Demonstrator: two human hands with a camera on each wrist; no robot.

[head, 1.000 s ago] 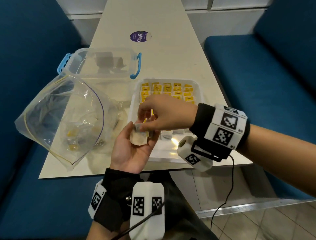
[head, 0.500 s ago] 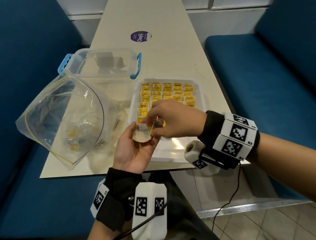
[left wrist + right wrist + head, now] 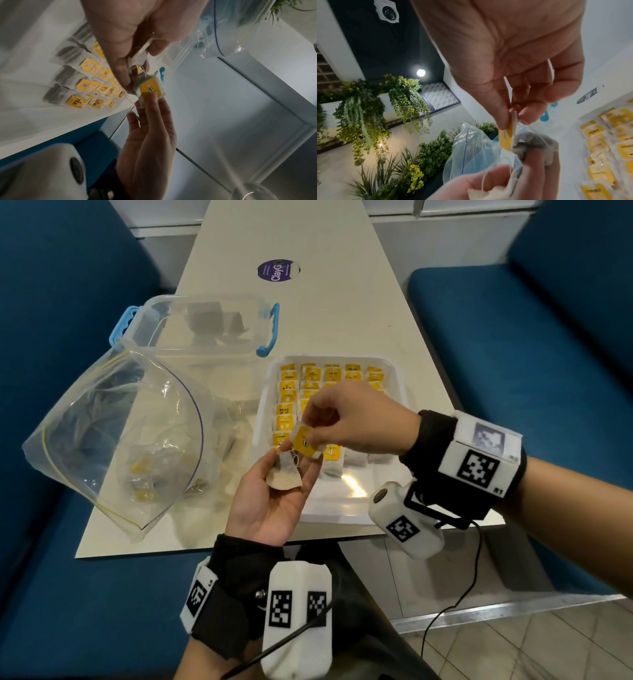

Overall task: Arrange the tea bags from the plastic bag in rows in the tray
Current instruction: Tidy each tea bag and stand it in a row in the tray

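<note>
The left hand (image 3: pixel 270 501) is lying palm up over the near edge of the bench (image 3: pixel 342 313), fingers loosely extended, and is cradling a pale tea bag (image 3: pixel 284 475) across the fingers without closing on it. The right hand (image 3: pixel 352 419) is hovering directly above the left fingertips, thumb and forefinger pinching the yellow tag (image 3: pixel 305 441) of a second tea bag, remaining fingers curled; in the left wrist view that tag (image 3: pixel 150 88) is showing its face. A thin string (image 3: pixel 527 126) is running from the pinched tag down to the bag in the left palm; whether it is tangled cannot be told.

Just beyond both hands, the white tray (image 3: pixel 263 405) is sitting on the bench, holding rows of tea bags (image 3: pixel 287 398) with yellow tags facing up; the rows are filling the far part of the tray, and the strip nearest the hands is showing bare.

To the left of the hands, the clear plastic bag (image 3: pixel 113 436) is lying open on the bench, with a few yellow-tagged tea bags visible inside. Farther off, behind the bag, a clear container with blue handles (image 3: pixel 205 326) is standing. Beyond the tray, a round purple sticker (image 3: pixel 277 270) is lying flat on the bench.
</note>
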